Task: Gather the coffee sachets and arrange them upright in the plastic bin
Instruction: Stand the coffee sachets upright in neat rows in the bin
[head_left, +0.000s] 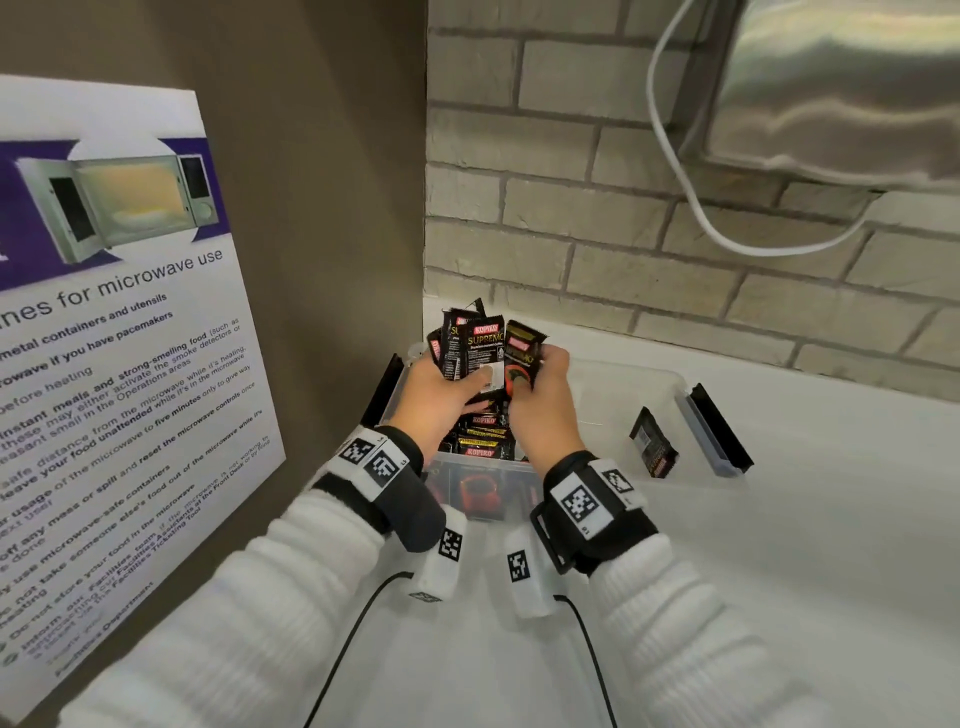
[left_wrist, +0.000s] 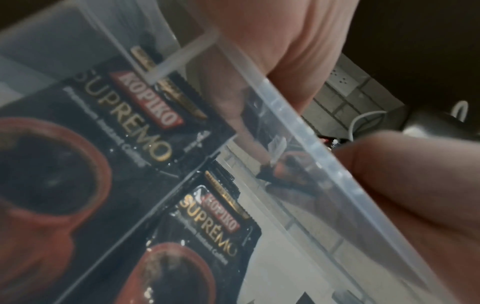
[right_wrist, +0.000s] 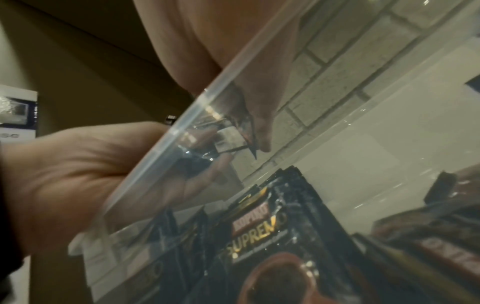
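Observation:
A clear plastic bin (head_left: 660, 387) stands on the white counter in the corner. Black Kopiko Supremo coffee sachets (head_left: 480, 434) stand packed at its left end. Above them my left hand (head_left: 441, 397) grips a fanned bunch of sachets (head_left: 480, 351) upright. My right hand (head_left: 540, 395) pinches the rightmost sachet (head_left: 522, 358) of that bunch. One loose sachet (head_left: 653, 441) lies flat at the bin's right end. In both wrist views the bin's rim (left_wrist: 311, 144) (right_wrist: 166, 144) crosses the picture, with sachets (left_wrist: 145, 115) (right_wrist: 259, 232) seen through the wall.
A brown side wall with a microwave-use poster (head_left: 119, 338) closes in on the left. A grey brick wall (head_left: 623, 208) runs behind the bin. A steel dispenser (head_left: 841, 88) and white cable (head_left: 691, 208) hang at the upper right. Black lid clips (head_left: 719, 431) flank the bin.

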